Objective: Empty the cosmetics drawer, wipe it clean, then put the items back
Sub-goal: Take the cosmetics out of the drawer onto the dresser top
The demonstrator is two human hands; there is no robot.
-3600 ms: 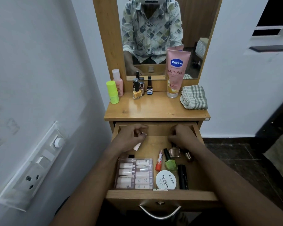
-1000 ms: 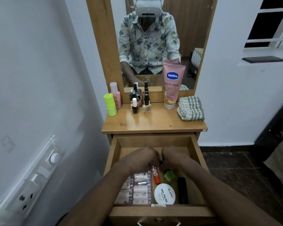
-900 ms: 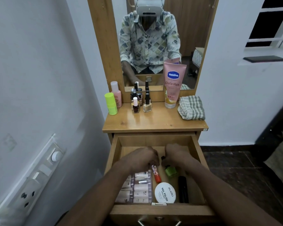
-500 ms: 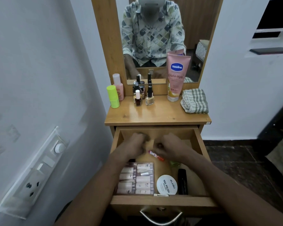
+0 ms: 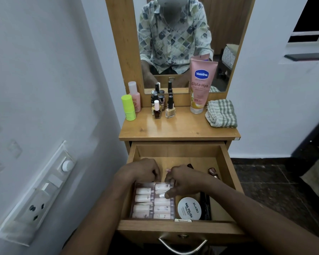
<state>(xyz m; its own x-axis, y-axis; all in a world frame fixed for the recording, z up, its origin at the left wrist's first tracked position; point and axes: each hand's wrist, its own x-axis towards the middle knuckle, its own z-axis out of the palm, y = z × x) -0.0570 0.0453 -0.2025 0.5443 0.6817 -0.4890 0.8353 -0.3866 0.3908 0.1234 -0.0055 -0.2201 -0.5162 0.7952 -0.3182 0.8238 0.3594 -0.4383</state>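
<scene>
The open wooden drawer [image 5: 226,168] holds a clear box of small white bottles [image 5: 151,203], a round white nail polish tin [image 5: 189,209], a black tube [image 5: 206,203] and a small bottle [image 5: 213,172] at the right. My left hand [image 5: 139,172] sits curled at the box's far edge; whatever it holds is hidden. My right hand [image 5: 184,183] is curled over the drawer's middle, with the pinkish tip of a small tube [image 5: 167,170] poking out of its fingers. It hides the items under it.
On the dresser top [image 5: 179,127] stand a green bottle [image 5: 128,107], a pink bottle [image 5: 134,96], several nail polish bottles [image 5: 157,110], a Vaseline tube [image 5: 201,85] and a folded checked cloth [image 5: 221,113]. A wall switchboard [image 5: 35,196] is at the left.
Both hands moved toward the near part of the drawer, over the clear box's far edge. The red tube and the green bottle seen earlier are now covered by my right hand.
</scene>
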